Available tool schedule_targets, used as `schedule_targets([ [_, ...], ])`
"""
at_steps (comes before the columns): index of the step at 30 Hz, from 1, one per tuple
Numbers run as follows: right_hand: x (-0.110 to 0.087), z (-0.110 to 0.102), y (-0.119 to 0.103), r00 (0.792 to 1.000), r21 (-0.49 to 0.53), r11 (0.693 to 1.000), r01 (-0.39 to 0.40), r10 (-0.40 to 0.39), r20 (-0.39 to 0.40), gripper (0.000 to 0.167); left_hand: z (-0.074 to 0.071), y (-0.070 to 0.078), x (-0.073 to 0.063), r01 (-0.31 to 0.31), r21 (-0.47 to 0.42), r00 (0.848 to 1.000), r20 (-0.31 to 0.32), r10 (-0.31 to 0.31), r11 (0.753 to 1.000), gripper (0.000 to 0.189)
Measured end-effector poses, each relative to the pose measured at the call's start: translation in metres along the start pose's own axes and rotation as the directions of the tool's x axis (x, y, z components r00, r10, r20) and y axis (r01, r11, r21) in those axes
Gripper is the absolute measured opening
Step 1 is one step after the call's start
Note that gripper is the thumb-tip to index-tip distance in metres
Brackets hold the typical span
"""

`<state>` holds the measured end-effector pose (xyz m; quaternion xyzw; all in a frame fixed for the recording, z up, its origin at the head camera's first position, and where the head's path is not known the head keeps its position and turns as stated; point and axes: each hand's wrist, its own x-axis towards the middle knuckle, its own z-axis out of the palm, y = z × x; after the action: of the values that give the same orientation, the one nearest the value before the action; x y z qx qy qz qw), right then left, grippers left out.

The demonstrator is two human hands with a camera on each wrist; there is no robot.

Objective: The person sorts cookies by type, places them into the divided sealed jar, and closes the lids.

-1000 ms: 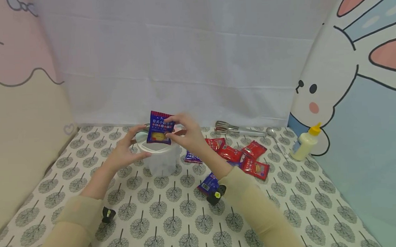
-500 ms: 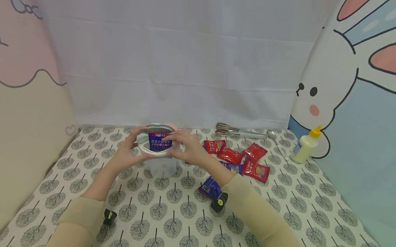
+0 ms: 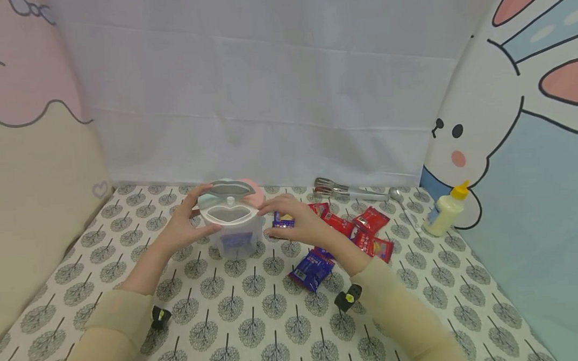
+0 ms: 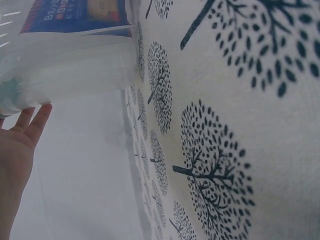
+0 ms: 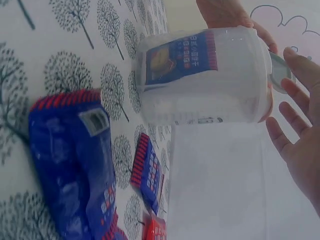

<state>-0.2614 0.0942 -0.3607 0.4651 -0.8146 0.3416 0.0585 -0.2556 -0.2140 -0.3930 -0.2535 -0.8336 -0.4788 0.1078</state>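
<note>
A translucent round container (image 5: pixel 235 95) stands upright on the patterned cloth. Its lid (image 3: pixel 230 221) has an uncovered opening at the front, with a flap raised behind it. One blue snack packet (image 5: pixel 182 60) is inside, visible through the wall. My left hand (image 3: pixel 182 226) grips the container's upper left side, thumb in front and fingers round the back. At the lid's right edge is my right hand (image 3: pixel 298 221), fingers extended and holding nothing; whether its fingertips touch the lid I cannot tell. Another blue packet (image 3: pixel 312 269) lies on the cloth below the right hand.
Several red packets (image 3: pixel 371 219) lie right of the container, and a blue packet (image 3: pixel 283 217) is partly behind my right hand. Farther back are metal tongs (image 3: pixel 352 193) and a spoon (image 3: pixel 404 209). A yellow-capped bottle (image 3: pixel 445 212) stands at the right.
My right hand lowered the blue packet into the container's opening, let it go and moved back to the right. The left hand has stayed on the container.
</note>
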Motion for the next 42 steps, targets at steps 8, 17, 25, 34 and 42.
schedule_targets([
  [8,-0.044,-0.016,0.018,0.979,-0.007,0.998,-0.068,0.068,0.192,0.051,0.002,-0.005,-0.001,0.021,-0.016,1.000,-0.005,-0.021,1.000,0.094],
  [17,-0.078,-0.007,0.044,0.912,-0.047,0.995,-0.089,0.100,0.398,0.056,-0.002,0.026,0.000,0.056,-0.029,0.998,0.012,-0.056,0.998,0.089],
  [25,-0.091,-0.002,0.051,0.828,-0.119,0.988,-0.096,0.146,0.542,0.056,-0.002,0.026,-0.001,0.052,-0.042,0.999,0.011,-0.052,0.998,0.089],
  [34,-0.089,0.006,0.043,0.829,-0.190,0.976,-0.102,0.189,0.527,0.056,-0.002,0.025,-0.003,0.058,-0.040,0.998,0.012,-0.057,0.998,0.090],
  [42,-0.086,0.008,0.041,0.831,-0.171,0.979,-0.112,0.187,0.525,0.059,-0.002,0.026,-0.001,0.054,-0.029,0.998,0.010,-0.054,0.998,0.090],
])
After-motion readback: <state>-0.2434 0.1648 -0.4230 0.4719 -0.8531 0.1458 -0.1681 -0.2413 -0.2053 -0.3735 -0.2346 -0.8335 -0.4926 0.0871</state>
